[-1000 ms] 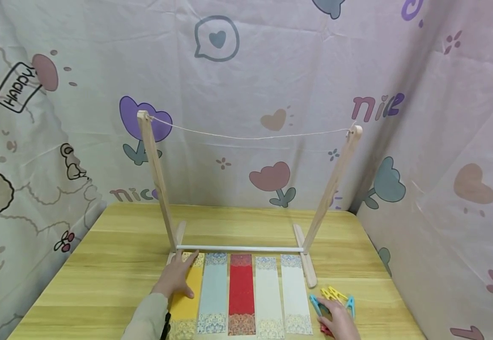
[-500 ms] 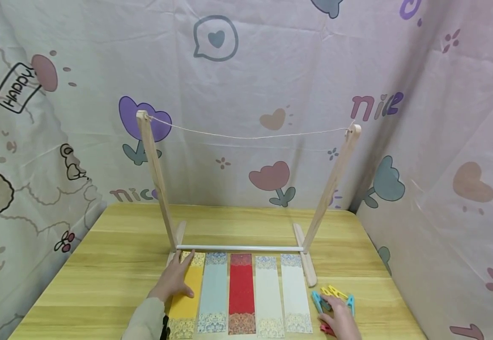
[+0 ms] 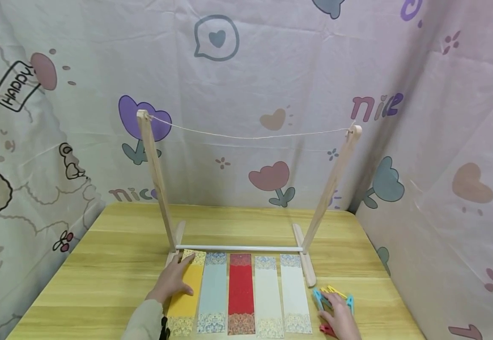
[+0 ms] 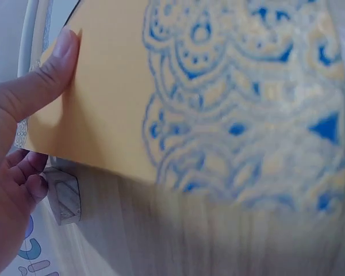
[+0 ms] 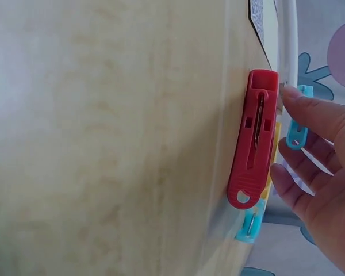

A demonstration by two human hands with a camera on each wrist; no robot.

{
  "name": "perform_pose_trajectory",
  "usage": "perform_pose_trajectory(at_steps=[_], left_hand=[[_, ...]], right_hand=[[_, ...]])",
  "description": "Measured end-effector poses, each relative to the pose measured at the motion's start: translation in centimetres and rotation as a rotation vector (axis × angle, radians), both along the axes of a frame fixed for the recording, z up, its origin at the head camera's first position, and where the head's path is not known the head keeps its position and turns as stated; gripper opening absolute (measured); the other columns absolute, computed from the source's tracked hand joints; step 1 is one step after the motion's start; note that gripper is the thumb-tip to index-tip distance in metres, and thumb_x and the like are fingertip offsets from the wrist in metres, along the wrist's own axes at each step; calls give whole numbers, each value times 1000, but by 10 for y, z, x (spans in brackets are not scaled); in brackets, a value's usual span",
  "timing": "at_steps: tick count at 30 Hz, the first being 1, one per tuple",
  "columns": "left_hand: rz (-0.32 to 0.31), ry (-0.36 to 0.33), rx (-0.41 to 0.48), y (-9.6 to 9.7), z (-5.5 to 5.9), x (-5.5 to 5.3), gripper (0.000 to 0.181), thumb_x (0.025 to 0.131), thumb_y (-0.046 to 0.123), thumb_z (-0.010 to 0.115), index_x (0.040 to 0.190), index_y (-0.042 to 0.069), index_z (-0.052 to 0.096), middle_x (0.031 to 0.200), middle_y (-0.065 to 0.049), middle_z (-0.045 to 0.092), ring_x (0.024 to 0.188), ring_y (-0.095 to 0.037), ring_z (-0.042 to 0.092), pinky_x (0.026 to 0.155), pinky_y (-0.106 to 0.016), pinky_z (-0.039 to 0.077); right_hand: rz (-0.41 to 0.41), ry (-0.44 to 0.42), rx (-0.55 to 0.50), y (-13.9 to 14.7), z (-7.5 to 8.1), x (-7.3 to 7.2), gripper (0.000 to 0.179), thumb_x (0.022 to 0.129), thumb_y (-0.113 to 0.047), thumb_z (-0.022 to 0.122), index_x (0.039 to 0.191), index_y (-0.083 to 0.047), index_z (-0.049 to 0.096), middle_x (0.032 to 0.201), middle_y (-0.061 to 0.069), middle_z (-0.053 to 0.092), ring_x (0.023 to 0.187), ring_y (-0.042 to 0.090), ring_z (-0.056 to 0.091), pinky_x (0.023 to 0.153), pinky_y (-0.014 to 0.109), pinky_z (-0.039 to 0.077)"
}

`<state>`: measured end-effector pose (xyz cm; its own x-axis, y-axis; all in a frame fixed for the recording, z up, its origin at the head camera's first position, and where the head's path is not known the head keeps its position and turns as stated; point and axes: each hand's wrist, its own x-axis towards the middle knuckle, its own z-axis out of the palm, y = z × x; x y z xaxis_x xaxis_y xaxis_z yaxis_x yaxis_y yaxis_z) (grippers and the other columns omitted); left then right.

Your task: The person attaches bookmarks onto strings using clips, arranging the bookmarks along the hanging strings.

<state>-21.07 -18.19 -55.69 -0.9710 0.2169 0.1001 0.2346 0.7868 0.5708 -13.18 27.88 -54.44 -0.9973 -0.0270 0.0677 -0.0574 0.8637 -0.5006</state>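
Observation:
A yellow paper strip (image 3: 184,293) with a patterned end lies at the left of a row of strips. My left hand (image 3: 171,278) grips its left edge, thumb on its face (image 4: 98,86) and the other fingers at its edge; their tips are partly hidden. The strip's near end looks raised, with a shadow below. At the right, my right hand (image 3: 340,315) holds a blue clothespin (image 5: 298,123) between thumb and fingers. A red clothespin (image 5: 254,138) lies beside that hand, with yellow clothespins (image 3: 335,291) and another blue clothespin (image 3: 350,303) close by.
Light blue (image 3: 213,293), red (image 3: 241,288), cream (image 3: 268,293) and white (image 3: 294,288) strips lie side by side. Behind them stands a wooden frame (image 3: 157,174) with a white bar (image 3: 239,248) low down and a string (image 3: 246,137) across its top. Printed cloth (image 3: 238,85) hangs behind the table.
The yellow strip has shifted slightly up and left with my left hand, tilting a little. The blue clothespin at my right hand has moved slightly up and right.

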Motion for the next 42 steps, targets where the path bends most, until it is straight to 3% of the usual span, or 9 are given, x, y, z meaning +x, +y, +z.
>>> perform_pose_trajectory(at_steps=[4,8,16,24,32,42], left_hand=[[12,-11,53,-1,-2,-1,96,48,20,85,133,6,41,130,-36,29,109,-52,37,79,-56,41],[22,-17,112,-2,-1,-2,95,50,14,84,133,5,40,128,-31,36,110,-46,40,81,-52,42],[51,-11,242,-3,7,-6,85,56,-4,78,131,-2,39,132,-25,37,117,-45,34,92,-55,32],[16,-27,372,-4,1,-6,67,64,-17,67,126,-1,47,130,-21,43,120,-41,33,93,-54,31],[25,-78,413,-3,4,-4,46,70,-12,66,114,0,58,118,-17,54,116,-41,38,95,-55,27],[3,-94,477,-7,12,-6,33,72,-7,66,105,-3,62,109,-18,58,111,-42,42,95,-56,26]], right_hand=[[-22,-9,-14,-1,1,-1,44,71,-5,72,111,7,56,104,19,56,98,37,52,81,49,43],[-46,13,-41,-2,0,-2,43,74,2,68,114,6,54,104,15,55,98,34,53,82,46,44],[-50,81,-63,-2,0,-3,43,75,7,64,116,7,51,106,17,53,95,33,54,81,44,45],[-66,103,-68,-2,0,-2,42,75,8,63,116,6,52,108,19,52,99,36,51,83,48,43],[-90,68,-106,-1,0,-3,40,80,3,59,119,5,49,111,20,51,101,35,51,83,46,44],[-112,67,-180,-1,7,-5,34,84,1,56,117,5,50,102,14,53,83,22,53,62,25,48]])
